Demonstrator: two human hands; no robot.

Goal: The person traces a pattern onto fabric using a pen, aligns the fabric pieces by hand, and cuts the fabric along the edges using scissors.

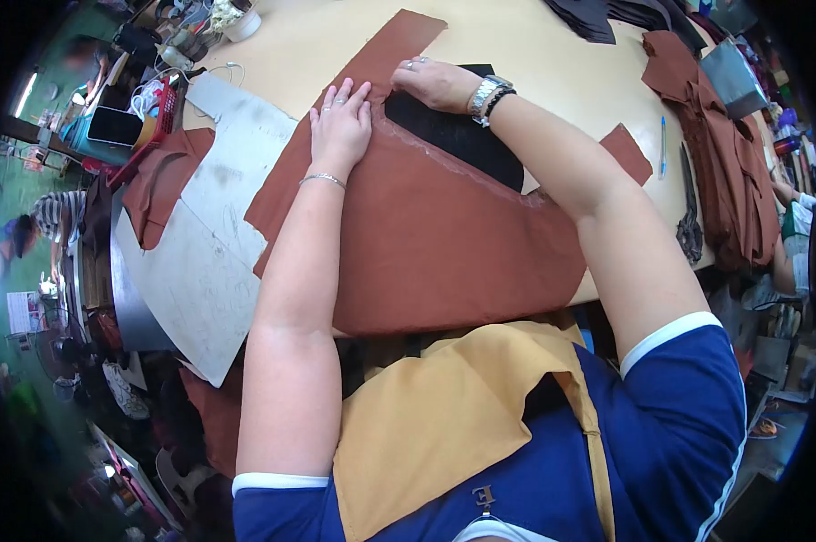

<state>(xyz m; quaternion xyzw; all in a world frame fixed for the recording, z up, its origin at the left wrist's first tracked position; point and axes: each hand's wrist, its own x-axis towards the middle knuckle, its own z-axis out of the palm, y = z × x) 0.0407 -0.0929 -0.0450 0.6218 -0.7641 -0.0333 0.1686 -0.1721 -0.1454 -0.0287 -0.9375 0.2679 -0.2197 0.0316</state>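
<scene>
A large reddish-brown leather or fabric piece (453,244) lies on the table before me, with a strip reaching up to the top. My left hand (342,126) rests flat on it, fingers spread, holding nothing. Just to the right, my right hand (435,83) has its fingers curled down at the edge of the brown piece; whatever they pinch is too small to make out. A black piece (462,135) lies under my right wrist, along the brown piece's pale, whitish edge.
Grey-white sheets (209,226) and a red basket (166,113) with a phone are at the left. A blue pen (663,144), dark scissors (690,212) and stacked brown pieces (728,172) lie at the right. People are at both far sides.
</scene>
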